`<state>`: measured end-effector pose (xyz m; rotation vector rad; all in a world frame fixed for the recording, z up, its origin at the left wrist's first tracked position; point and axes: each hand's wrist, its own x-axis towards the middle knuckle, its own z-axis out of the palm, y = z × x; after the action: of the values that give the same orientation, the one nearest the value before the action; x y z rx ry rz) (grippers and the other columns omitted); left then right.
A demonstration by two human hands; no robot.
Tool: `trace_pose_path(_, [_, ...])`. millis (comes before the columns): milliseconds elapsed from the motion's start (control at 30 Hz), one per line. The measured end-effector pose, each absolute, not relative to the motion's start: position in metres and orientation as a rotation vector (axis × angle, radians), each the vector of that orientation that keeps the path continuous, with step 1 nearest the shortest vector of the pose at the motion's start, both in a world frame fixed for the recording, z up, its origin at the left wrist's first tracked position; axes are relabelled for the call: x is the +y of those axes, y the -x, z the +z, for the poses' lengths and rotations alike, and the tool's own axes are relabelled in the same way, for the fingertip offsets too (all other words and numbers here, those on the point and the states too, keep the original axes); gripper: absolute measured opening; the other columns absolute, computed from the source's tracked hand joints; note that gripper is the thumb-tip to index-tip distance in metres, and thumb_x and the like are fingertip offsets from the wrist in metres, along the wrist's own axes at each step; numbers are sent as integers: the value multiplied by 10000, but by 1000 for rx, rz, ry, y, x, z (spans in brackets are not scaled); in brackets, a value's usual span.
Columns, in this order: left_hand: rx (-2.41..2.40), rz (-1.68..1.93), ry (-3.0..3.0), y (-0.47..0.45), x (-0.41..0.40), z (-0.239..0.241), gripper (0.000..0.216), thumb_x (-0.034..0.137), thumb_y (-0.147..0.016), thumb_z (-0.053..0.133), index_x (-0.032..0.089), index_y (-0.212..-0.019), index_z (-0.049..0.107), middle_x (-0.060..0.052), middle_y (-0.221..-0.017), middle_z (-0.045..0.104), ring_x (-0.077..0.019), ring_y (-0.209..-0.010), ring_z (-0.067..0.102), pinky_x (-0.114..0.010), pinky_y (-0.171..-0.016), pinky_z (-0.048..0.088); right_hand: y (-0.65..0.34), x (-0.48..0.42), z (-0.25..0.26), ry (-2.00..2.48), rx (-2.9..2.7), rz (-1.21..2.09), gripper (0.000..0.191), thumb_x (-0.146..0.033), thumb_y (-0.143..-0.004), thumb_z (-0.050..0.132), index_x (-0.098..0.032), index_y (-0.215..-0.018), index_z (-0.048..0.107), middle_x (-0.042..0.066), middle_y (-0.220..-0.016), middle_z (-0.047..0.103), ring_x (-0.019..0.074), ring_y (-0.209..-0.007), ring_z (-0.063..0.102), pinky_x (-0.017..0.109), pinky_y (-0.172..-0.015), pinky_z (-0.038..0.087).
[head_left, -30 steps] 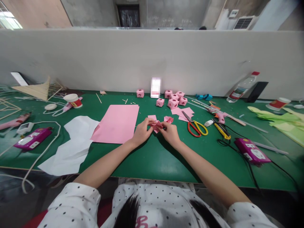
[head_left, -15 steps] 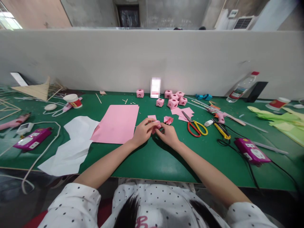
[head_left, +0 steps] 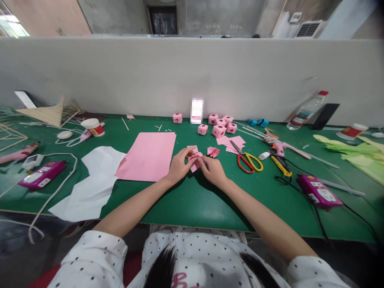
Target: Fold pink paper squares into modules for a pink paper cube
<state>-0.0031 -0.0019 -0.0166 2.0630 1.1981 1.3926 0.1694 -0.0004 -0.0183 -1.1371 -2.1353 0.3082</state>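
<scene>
Head view. A folded pink paper piece (head_left: pixel 195 164) lies right of the large pink sheet (head_left: pixel 147 156), the landmark, over the green counter (head_left: pixel 186 208). The left hand (head_left: pixel 179 166) has its grip closed on the piece from the sheet's side; the right hand (head_left: pixel 215 170) has its grip closed on it from the side away from the sheet. The piece thus sits between both, neither nearer; fingers mask its long axis. Pink folded strips (head_left: pixel 213 151) and scissors (head_left: pixel 246 158) lie successively farther right of the sheet.
</scene>
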Motion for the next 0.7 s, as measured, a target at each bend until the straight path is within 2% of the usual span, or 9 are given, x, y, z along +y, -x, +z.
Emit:
trace_pose_path(133, [1210,1318,-1834,3,-1,-16,343,309,-846,653,184,-1164,625,-59,-975,708,-169,-853,667,-286,-770,520,-169,-1,-18,1141,-2129,288,369,-365,-996,374,-197,-750,593,39,-676,654,160,-598,589,249,-577,355])
trace_pose_path(233, [1201,1326,-1785,4,1,-18,339,318,-823,675,181,-1131,644,-61,-979,713,-173,-854,662,-284,-765,514,-169,0,-19,1165,-2073,296,307,-366,-973,437,-199,-786,613,34,-715,677,161,-618,610,246,-592,383])
trace_pose_path(400, [1147,1304,-1795,4,1,-19,227,361,-863,616,182,-960,717,-46,-915,720,-172,-822,649,-264,-723,491,-170,2,-21,1127,-1948,367,196,-352,-935,519,-202,-896,638,24,-823,712,148,-660,629,240,-622,438])
trace_pose_path(567, [1178,1310,-1771,4,1,-19,286,420,-874,589,185,-960,727,-35,-860,712,-164,-745,619,-256,-673,470,-168,0,-18,1066,-1905,418,186,-350,-907,550,-202,-909,663,41,-841,716,168,-717,644,266,-644,471])
trace_pose_path(700, [1193,1371,-1747,4,1,-17,289,435,-873,594,177,-914,717,-30,-833,705,-155,-722,596,-257,-669,450,-167,-3,-11,976,-1692,666,251,-424,-879,576,-202,-933,679,56,-892,711,176,-761,654,277,-649,499])
